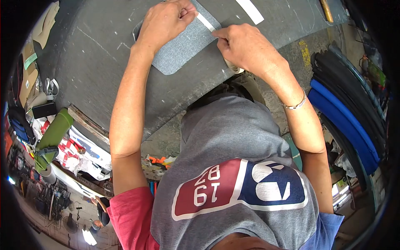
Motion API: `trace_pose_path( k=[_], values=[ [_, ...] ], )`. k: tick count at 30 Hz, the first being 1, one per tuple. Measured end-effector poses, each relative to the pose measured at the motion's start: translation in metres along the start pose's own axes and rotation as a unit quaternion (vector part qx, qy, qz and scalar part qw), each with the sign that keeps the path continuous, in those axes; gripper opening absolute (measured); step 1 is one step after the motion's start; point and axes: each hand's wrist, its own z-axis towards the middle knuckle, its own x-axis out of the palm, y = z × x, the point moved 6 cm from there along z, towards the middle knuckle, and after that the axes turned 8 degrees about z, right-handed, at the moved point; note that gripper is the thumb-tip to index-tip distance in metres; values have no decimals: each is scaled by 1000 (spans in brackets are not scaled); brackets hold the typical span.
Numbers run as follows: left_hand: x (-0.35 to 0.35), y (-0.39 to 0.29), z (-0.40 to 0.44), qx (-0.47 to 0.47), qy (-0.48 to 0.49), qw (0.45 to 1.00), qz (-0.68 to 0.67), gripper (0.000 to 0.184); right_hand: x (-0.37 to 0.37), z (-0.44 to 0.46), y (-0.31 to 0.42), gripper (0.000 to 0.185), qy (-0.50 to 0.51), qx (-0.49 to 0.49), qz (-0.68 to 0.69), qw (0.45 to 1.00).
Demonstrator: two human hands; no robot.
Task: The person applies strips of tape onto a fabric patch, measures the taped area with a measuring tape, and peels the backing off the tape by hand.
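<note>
A piece of grey fabric [179,54] with rounded corners lies on the dark worktable [100,41]. Across its right part runs a narrow white strip [205,22]. My left hand [164,25] rests over the fabric's far side, its fingers closed in a pinch at the strip's far end. At the near end, by the fabric's right edge, my right hand [252,48] has its index fingertip on the strip, with the other fingers curled in. Whether the right thumb grips the strip from below is hidden. Under the right hand, a pale roll [233,66] partly shows at the table edge.
Another white strip [250,10] and a wooden handle [326,10] lie farther right on the table. Blue and black material rolls [346,121] stand at right. A green roll [54,137] and clutter are at left, with a person [100,214] in the distance.
</note>
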Motion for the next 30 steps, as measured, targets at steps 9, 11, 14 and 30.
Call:
trace_pose_path(
  k=[9, 11, 14, 30],
  values=[
    [1, 1, 0, 12, -10, 1000, -3, 19, 0, 1, 1, 26, -1, 1, 0, 1000],
    [1, 2, 0, 6, -7, 1000, -6, 19, 0, 1, 1, 26, 2, 1, -3, 1000],
    [-3, -4, -2, 3, -11, 1000, -8, 19, 1, 2, -1, 26, -1, -5, -9, 1000],
    [0, 0, 1, 1, -2, 1000, -2, 21, 0, 2, 1, 26, 9, 6, -7, 1000]
  ],
)
